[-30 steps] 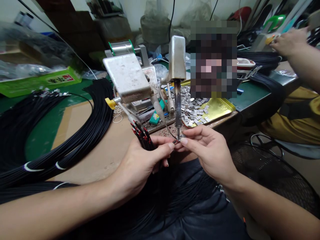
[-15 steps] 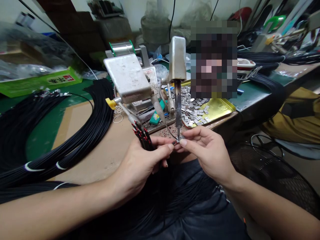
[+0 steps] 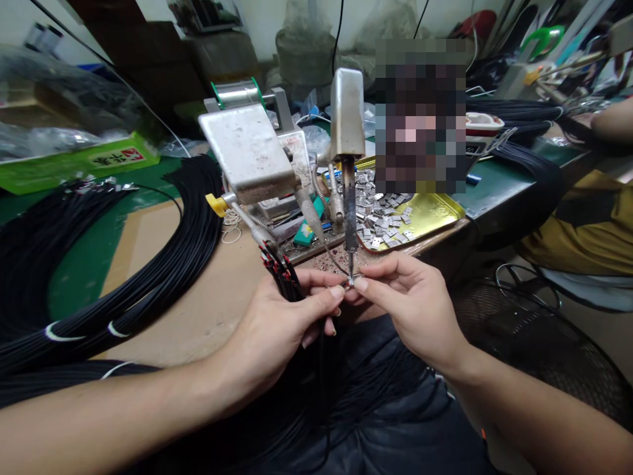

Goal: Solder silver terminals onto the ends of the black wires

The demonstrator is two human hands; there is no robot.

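My left hand grips a bunch of black wires with red stripped ends and pinches one wire end between thumb and forefinger. My right hand pinches a small metal terminal against that wire end. Both meet directly under the tip of the fixed soldering iron, which hangs from a metal housing. A thin solder wire feeds in from the feeder box at the left.
A yellow tray of small metal terminals sits behind the iron. Large coils of black cable lie on the bench at left. A green box is at far left. Another person in yellow works at right, near a fan grille.
My hands stay pinched together under the iron tip, barely shifted. The other person's hand at upper right has pulled back from the tools, and only a forearm shows there now.
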